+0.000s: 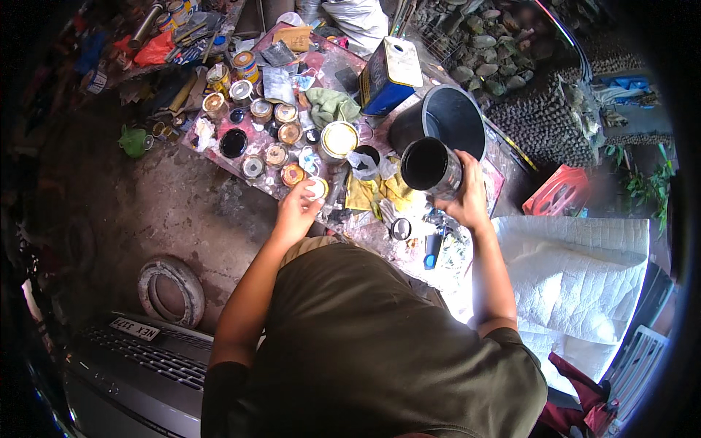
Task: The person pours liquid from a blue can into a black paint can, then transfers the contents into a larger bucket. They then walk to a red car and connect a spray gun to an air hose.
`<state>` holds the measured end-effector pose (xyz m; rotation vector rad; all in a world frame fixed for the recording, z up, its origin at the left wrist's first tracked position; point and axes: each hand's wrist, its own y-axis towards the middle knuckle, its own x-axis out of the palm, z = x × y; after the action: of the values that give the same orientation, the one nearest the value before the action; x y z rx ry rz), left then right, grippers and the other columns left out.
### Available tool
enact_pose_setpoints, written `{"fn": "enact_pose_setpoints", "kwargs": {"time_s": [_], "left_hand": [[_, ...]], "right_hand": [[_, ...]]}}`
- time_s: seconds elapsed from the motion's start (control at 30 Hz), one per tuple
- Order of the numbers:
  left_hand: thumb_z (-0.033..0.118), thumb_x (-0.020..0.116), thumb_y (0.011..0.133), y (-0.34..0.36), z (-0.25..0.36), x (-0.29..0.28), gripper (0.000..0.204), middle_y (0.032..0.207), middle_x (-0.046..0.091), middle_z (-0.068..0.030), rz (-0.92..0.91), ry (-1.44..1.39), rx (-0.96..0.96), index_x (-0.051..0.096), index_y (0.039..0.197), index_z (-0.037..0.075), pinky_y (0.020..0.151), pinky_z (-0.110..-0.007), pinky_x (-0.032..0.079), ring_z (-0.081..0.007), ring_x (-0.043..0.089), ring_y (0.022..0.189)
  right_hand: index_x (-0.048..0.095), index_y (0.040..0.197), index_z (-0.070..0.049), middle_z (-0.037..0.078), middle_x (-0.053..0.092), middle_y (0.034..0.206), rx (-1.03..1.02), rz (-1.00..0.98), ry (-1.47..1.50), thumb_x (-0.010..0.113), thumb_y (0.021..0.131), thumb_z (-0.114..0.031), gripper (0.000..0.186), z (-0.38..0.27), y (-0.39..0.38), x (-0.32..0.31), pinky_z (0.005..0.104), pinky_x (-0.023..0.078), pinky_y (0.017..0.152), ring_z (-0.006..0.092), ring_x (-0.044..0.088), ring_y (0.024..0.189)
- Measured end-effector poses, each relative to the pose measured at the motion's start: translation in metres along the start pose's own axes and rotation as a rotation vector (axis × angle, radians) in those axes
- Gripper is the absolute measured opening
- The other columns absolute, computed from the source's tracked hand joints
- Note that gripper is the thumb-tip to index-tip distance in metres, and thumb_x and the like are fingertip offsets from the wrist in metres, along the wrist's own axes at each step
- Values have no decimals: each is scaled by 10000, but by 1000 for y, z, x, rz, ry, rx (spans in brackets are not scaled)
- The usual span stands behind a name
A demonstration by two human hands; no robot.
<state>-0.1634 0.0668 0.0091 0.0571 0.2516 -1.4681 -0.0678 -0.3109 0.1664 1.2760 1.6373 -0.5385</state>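
My right hand [467, 196] grips a dark cylindrical container [429, 166] by its right side. Its round mouth faces up and its inside looks black. At the table's near edge, the fingers of my left hand [296, 213] close on a small round can with a whitish top [317, 189]; its lower part is hidden. Just beyond that hand stands a tin with orange-red stains on top [293, 174]. A larger can with a pale, bright top [339, 139] is farther back. Yellow cloth [363, 194] lies between my hands.
A big black bucket [475, 117] stands behind my right hand, beside a blue rectangular tin [391, 76]. Several paint cans crowd the table's left, with a green cloth [332, 106] near them. A blue-ended tool [432, 252] lies near the front edge. A tyre [171, 292] rests on the floor.
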Motion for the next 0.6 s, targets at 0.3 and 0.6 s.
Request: {"fn": "enact_pose_setpoints", "kwargs": {"time_s": [0.3,0.6], "left_hand": [[40,824,886,87,-39,85,727,1483,525,-186,-56,-194,-160,496,1530,119,733,-301,577,-172,705,910],[-35,814,836,83,-32,107,792,1454,530,-155,41,-196,-167,519,1550,140,677,-283,577,-136,683,795]], "right_hand": [[476,1470,-27,230,562,1401,-53,-49,2,899,499,-170,1068,-4,0,34,527,426,1128,454,530,1314],[462,1488,-30,227,555,1409,2,-78,9,899,510,-167,1080,-4,-2,42,525,416,1131,447,517,1322]]}}
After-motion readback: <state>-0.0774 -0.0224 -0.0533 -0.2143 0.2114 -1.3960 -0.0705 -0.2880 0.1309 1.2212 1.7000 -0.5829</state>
